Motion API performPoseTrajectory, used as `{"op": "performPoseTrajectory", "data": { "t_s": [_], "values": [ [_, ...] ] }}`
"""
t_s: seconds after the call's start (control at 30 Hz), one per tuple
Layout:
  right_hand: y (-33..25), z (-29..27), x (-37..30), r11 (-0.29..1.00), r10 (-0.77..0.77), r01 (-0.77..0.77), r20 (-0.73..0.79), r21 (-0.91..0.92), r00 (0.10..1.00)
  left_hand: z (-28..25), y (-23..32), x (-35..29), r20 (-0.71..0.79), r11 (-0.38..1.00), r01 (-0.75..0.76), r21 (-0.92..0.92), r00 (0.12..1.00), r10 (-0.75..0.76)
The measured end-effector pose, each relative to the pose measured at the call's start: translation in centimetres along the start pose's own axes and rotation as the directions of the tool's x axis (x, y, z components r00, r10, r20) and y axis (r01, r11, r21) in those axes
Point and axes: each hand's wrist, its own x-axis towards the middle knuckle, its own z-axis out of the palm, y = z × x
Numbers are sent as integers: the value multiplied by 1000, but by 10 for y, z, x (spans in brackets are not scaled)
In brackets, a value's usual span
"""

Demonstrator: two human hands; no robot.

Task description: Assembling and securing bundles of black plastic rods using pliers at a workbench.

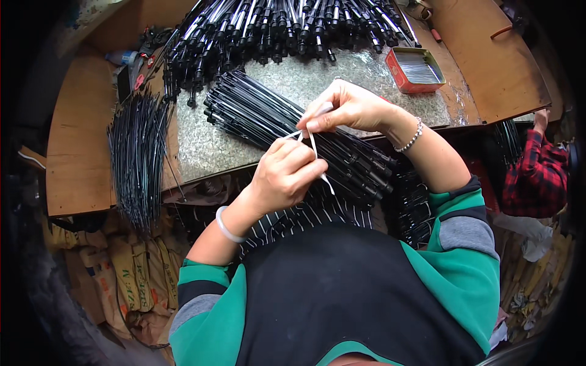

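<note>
A thick bundle of thin black rods lies slantwise across the table's near edge, its lower right end with chunky black fittings sticking out past the edge. Above its middle, both hands pinch a narrow white strip. My left hand is closed on it, with a loose tail hanging below the fingers. My right hand grips the strip between thumb and fingers, and a wider white piece shows between them. Whether the strip passes under the bundle is hidden by my hands.
A large pile of black rods covers the table's far side. Another bunch of thin black rods hangs over the left edge. A red tin holds thin pale pieces at the right. Someone in a checked sleeve is at the far right.
</note>
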Motion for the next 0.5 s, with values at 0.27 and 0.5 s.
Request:
{"op": "performPoseTrajectory", "data": {
  "t_s": [0.27,0.5],
  "values": [
    [5,20,0,450,-598,448,112,-772,793,-4,-22,13,-297,939,323,-118,891,-344],
    [11,32,1,31,-804,181,83,-983,589,-23,-56,32,149,847,441,-297,898,-415]
  ]
}}
